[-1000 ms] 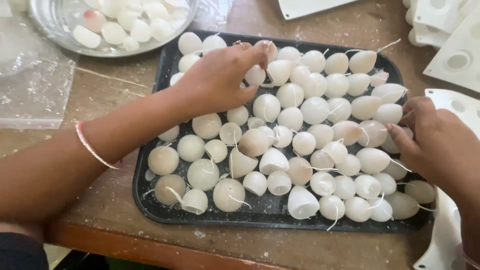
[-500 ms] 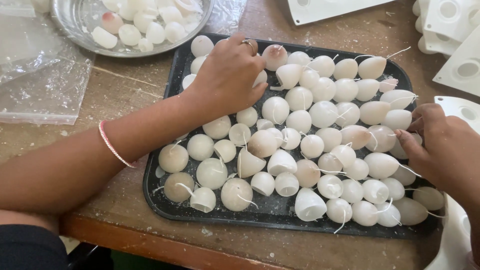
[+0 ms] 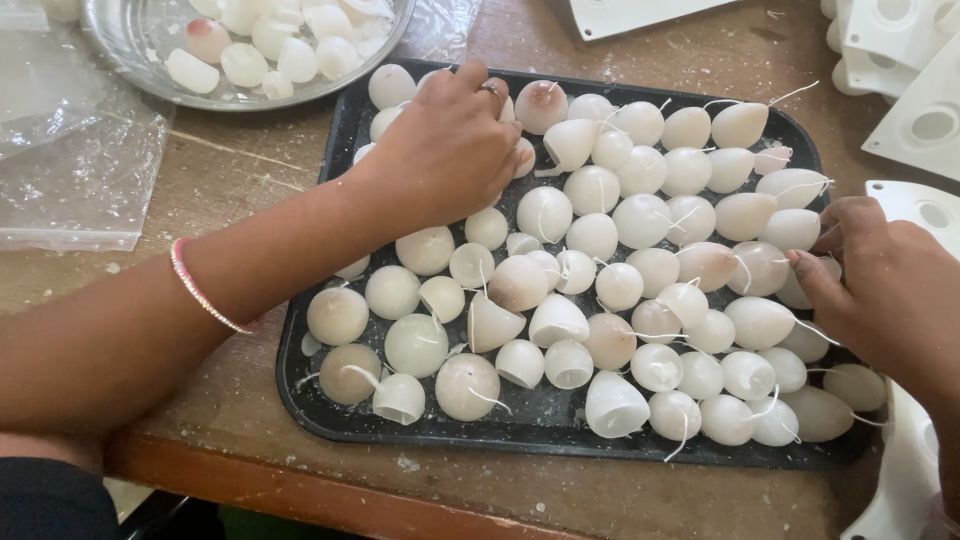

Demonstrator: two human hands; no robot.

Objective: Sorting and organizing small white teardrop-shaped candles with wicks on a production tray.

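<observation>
A black rectangular tray [image 3: 330,410] sits on a worn wooden worktop [image 3: 250,150] and is packed with small white and cream wax candles [image 3: 592,238], rounded or cone-shaped, most with a thin white wick trailing from them. The left hand [image 3: 450,150] reaches across the far left part of the tray, palm down, with its fingers curled over the candles in the back rows; a ring [image 3: 490,89] shows on one finger, and whether the fingers actually pinch a candle is hidden beneath the hand. A thin pink bracelet [image 3: 205,292] circles the left wrist, which lies over the tray's left rim. The right hand [image 3: 885,290] rests at the tray's right edge, its fingers bent inward and touching the candles there, with the thumb tip against a pale cone-shaped candle [image 3: 762,322]; whether it grips one cannot be told. Beyond the tray's far left corner stands a round metal bowl [image 3: 130,60] holding more pale wax pieces [image 3: 245,62], some tinged pink. A clear plastic bag [image 3: 80,160] lies flat on the worktop to the left of the tray. White moulds [image 3: 910,90] with round cavities lie at the far right, just beside the tray.
</observation>
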